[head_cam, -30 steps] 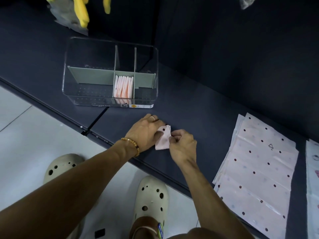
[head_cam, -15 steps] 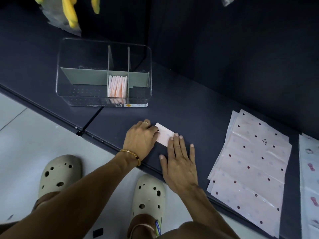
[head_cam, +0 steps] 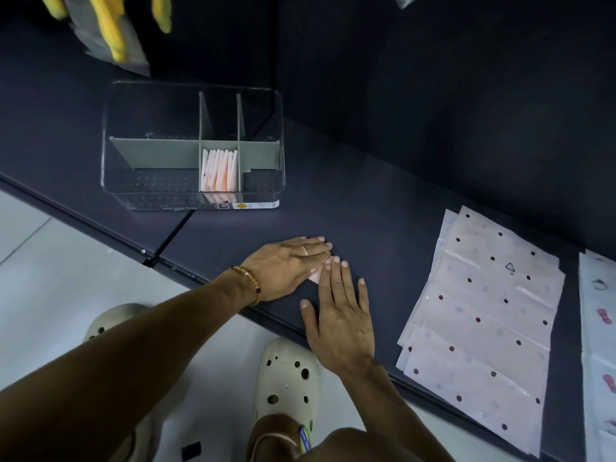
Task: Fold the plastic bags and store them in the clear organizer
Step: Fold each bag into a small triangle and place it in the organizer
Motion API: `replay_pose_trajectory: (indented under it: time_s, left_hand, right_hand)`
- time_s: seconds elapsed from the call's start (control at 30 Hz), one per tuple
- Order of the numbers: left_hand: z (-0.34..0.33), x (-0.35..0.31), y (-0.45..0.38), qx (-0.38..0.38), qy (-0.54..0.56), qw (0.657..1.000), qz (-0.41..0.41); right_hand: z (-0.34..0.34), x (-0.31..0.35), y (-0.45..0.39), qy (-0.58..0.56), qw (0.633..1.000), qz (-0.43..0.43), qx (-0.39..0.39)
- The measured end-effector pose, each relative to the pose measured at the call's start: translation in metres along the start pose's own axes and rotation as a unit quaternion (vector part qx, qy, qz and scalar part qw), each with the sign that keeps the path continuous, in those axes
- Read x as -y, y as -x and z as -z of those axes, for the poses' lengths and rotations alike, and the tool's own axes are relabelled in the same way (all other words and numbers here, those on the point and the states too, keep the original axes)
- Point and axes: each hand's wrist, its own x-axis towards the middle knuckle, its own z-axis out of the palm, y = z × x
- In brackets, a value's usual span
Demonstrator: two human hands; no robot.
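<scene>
Head view, looking down: both hands lie flat on a dark tabletop (head_cam: pixel 383 208), pressing a small folded pink plastic bag (head_cam: pixel 316 274) that shows only as a sliver between them. Left hand (head_cam: pixel 283 266), a ring on one finger and a bead bracelet (head_cam: pixel 248 281) at the wrist, rests with fingers straight and together over the bag's left part. Right hand (head_cam: pixel 343 315) lies with fingers extended and slightly spread, its fingertips (head_cam: pixel 336 260) on the bag's right edge; neither hand curls around anything.

Beyond the hands stands the clear organizer (head_cam: pixel 193 145), split by grey dividers (head_cam: pixel 156 153). Its narrow front middle compartment holds a row of folded pink bags (head_cam: pixel 220 170) standing on edge. Faint raised lettering along the front base appears to read "Storage box", beside a white label strip (head_cam: pixel 255 205) whose print is too small to read.

At right, well apart from the hands, a stack of flat pink dotted bags (head_cam: pixel 483 321) lies on the tabletop; the top sheet bears a small triangular recycling mark (head_cam: pixel 510 267). Another pale stack (head_cam: pixel 600 328) with reddish prints sits at the frame's edge. Yellow-and-grey items (head_cam: pixel 110 31) hang at upper left. Below, cream perforated clogs (head_cam: pixel 286 378) stand on a light floor (head_cam: pixel 60 278).
</scene>
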Motion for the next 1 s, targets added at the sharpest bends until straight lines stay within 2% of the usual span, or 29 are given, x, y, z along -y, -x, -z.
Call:
replay_pose_trajectory:
  time_s: [0.23, 0.37, 0.5, 0.63, 0.8, 0.9, 0.93, 1.0]
  left_hand:
    - [0.012, 0.029, 0.017, -0.014, 0.023, 0.997, 0.071]
    - [0.016, 0.025, 0.017, -0.066, 0.061, 0.984, 0.153]
    - [0.019, 0.003, -0.007, -0.079, 0.021, 0.99, 0.118]
    - [0.024, 0.001, -0.026, -0.033, 0.048, 0.988, 0.145]
    - [0.033, 0.0, -0.014, -0.012, 0.131, 0.974, 0.182]
    - [0.046, 0.001, 0.001, -0.037, 0.185, 0.964, 0.189]
    - [0.052, 0.002, 0.006, -0.054, 0.203, 0.959, 0.188]
    - [0.065, 0.005, 0.013, -0.092, 0.244, 0.947, 0.187]
  right_hand:
    - [-0.001, 0.0, 0.0, 0.006, 1.0, -0.003, -0.024]
    - [-0.003, 0.002, 0.0, 0.008, 1.0, -0.005, -0.026]
    - [-0.003, 0.001, 0.0, 0.014, 0.999, -0.01, -0.034]
    - [-0.006, -0.002, -0.001, 0.0, 0.999, -0.006, -0.038]
    - [0.006, 0.0, 0.001, -0.12, 0.991, -0.016, -0.048]
    - [0.031, 0.005, -0.011, -0.253, 0.964, -0.054, -0.068]
    - [0.043, 0.008, -0.02, -0.267, 0.96, -0.049, -0.073]
    - [0.068, 0.014, -0.042, -0.223, 0.971, 0.006, -0.085]
